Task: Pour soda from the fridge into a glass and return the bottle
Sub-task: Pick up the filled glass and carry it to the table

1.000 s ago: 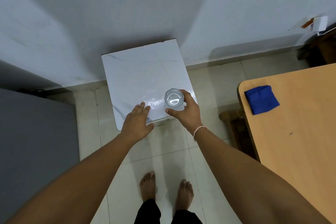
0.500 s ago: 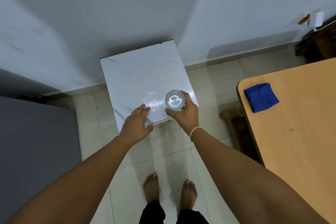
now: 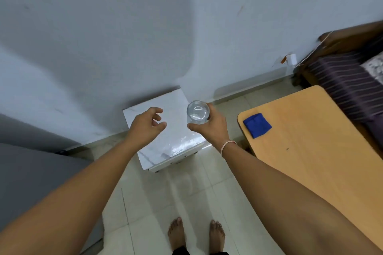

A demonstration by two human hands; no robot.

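Above the white stand (image 3: 165, 149), the right hand (image 3: 211, 128) grips the empty glass (image 3: 198, 112) in the air; the left hand (image 3: 146, 128) hangs loosely curled, holding nothing. A slack grip could drop the glass onto the tiled floor (image 3: 186, 192). No bottle shows.

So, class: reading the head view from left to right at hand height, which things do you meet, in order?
Grey cabinet → left hand → glass, held by the right hand → blue cloth on the wooden table → striped bed.
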